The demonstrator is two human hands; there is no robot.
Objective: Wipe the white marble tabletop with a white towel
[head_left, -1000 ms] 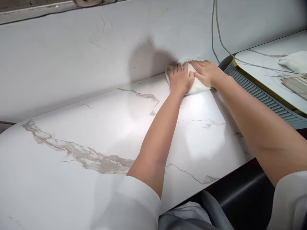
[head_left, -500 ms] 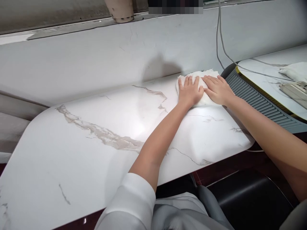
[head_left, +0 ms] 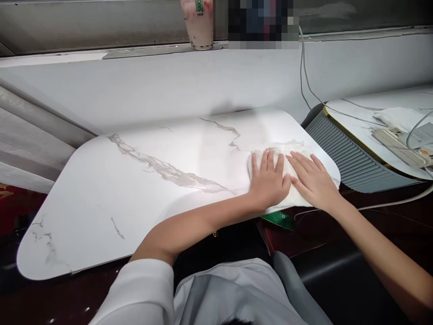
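Note:
Under both palms lies a white cloth (head_left: 294, 189), pressed onto the right end of a white marble-patterned table (head_left: 189, 144). My left hand (head_left: 269, 178) rests on the cloth's left part with its fingers stretched out. Beside it, my right hand (head_left: 313, 180) lies flat on the right part, its fingers spread and angled to the left. The cloth reaches the table's near edge, and its middle is partly hidden by the hands.
A cup with a pink drink (head_left: 199, 27) stands on the window ledge. To the right, a second table with a ribbed grey side (head_left: 352, 155) carries a power strip (head_left: 402, 146) and cables. A black chair (head_left: 345, 275) stands below, and a curtain (head_left: 30, 131) hangs left.
Both hands and the cloth have moved from the table's far edge toward its near edge. The camera view has shifted too, showing more of the ledge and cup.

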